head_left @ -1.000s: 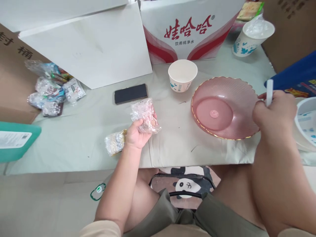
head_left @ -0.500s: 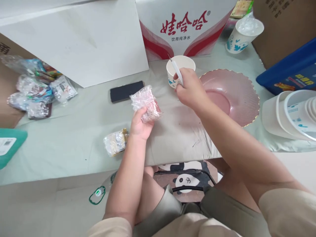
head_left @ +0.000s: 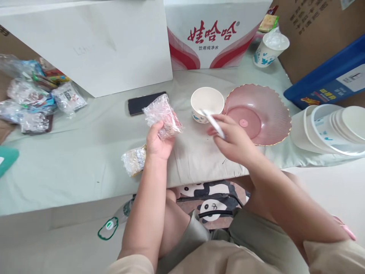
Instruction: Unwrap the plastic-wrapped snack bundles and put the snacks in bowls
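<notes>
A small pinkish packet in bubble wrap (head_left: 167, 114) is gripped in my left hand (head_left: 160, 144), held over the table with its wrinkled top facing away from me. Between the fingers of my right hand (head_left: 236, 139) is a slim white pen-shaped tool (head_left: 216, 125), smeared by motion, its thin tip not clear. The tool's far end lies in front of a white paper cup (head_left: 208, 102) with a blue leaf print. Just beyond my right hand is a pink scalloped bowl (head_left: 275, 114) with a small pink disc inside. Another bubble-wrapped packet (head_left: 133, 160) rests left of my left forearm.
A black phone (head_left: 138, 105) lies behind the held packet. White cartons (head_left: 128, 49) line the back. Wrapped packets (head_left: 31, 95) pile up at the left. On the right stand nested white tubs (head_left: 303, 131), a blue box (head_left: 322, 83) and a plastic-filled paper cup (head_left: 268, 49).
My right hand has drawn back from the paper cup, toward me and slightly right, with the white tool still held. My left hand keeps the packet almost in place. The view has shifted a little.
</notes>
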`<state>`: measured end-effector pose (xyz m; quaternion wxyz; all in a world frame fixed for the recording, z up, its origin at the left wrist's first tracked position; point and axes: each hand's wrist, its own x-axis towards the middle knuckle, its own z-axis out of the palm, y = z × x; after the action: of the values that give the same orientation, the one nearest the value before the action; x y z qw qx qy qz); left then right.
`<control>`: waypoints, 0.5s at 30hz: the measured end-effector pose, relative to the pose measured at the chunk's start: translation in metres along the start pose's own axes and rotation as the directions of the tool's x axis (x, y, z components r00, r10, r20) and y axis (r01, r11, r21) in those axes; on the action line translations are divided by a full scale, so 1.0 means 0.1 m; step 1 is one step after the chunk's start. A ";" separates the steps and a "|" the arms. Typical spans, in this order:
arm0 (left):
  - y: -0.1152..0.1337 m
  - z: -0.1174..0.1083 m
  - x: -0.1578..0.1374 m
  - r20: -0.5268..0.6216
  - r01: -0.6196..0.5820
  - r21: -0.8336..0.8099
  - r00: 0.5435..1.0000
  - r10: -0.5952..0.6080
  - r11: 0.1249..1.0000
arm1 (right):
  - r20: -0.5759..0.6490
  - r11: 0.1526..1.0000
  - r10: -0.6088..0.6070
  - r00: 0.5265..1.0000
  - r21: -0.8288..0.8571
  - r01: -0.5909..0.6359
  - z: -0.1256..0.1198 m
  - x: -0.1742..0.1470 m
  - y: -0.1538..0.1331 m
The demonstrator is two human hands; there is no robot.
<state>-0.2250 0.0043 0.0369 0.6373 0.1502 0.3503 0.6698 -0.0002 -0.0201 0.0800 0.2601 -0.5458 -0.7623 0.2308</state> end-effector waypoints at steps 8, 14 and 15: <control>-0.15 0.08 0.02 0.059 0.079 0.075 0.995 -0.083 0.994 | -0.675 0.860 0.396 0.623 0.034 -0.510 -0.45 -0.88 0.90; -0.30 0.19 0.05 0.106 0.056 0.173 0.992 -0.075 0.983 | -0.499 0.869 0.477 0.723 0.145 -0.474 -0.43 -0.62 1.06; -0.31 0.20 0.06 0.110 0.046 0.177 0.992 -0.066 0.983 | -0.485 0.877 0.466 0.741 0.141 -0.459 -0.43 -0.54 1.07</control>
<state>-0.1896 0.0140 0.0292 0.6594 0.2338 0.3743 0.6086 0.1181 -0.0364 0.0372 0.3879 -0.7569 -0.5066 0.1416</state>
